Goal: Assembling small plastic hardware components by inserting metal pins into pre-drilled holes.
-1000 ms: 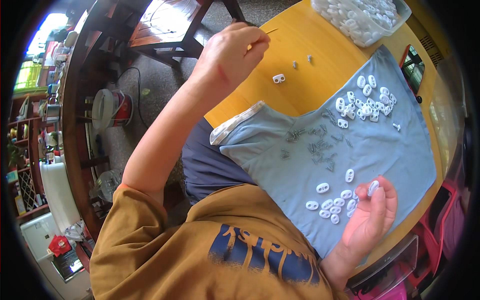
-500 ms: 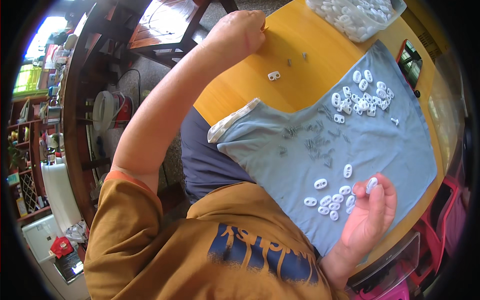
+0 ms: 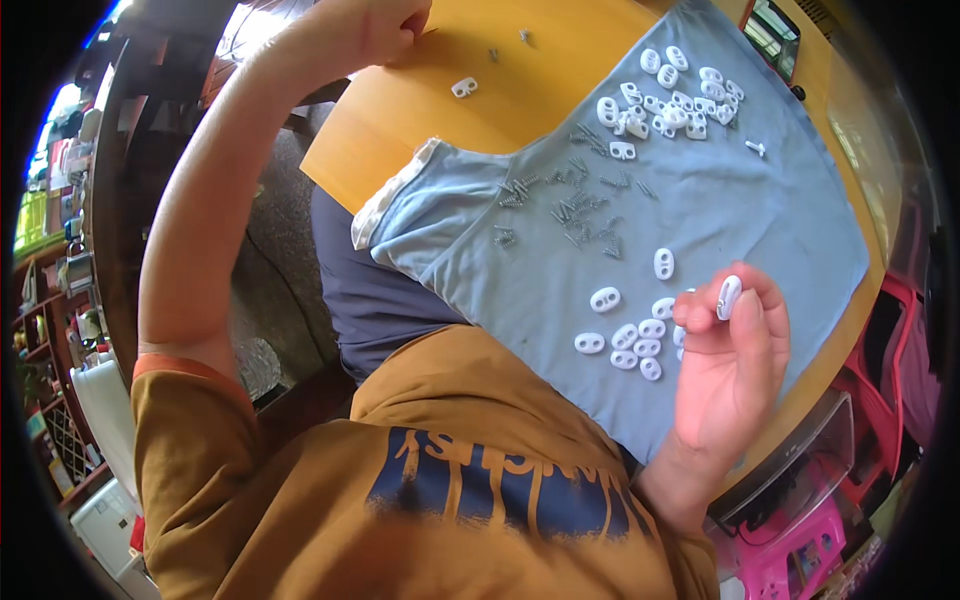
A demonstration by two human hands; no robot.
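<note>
My right hand (image 3: 735, 370) is closed, pinching a white oval cord lock (image 3: 729, 297) between thumb and fingers above the blue cloth. Just left of it lie several loose white oval two-hole cord lock pieces (image 3: 625, 337). Thin metal springs (image 3: 575, 210) are scattered over the middle of the cloth. Beyond them is a heap of white cord lock parts (image 3: 672, 115). At the top edge, my left hand (image 3: 385, 25) is curled closed over the wooden table; its fingertips are partly hidden, so anything they hold cannot be made out.
The blue cloth (image 3: 800, 230) covers much of the yellow wooden table (image 3: 350, 150). One white piece (image 3: 464, 87) and a small spring (image 3: 524, 35) rest on bare wood. A dark phone-like object (image 3: 768, 40) lies at the far right. Pink plastic furniture (image 3: 800, 560) stands at the lower right.
The whole view has shifted, and the box of white pieces has left the picture. My left hand appears nearer the top edge. The cord lock in my right hand is turned more upright.
</note>
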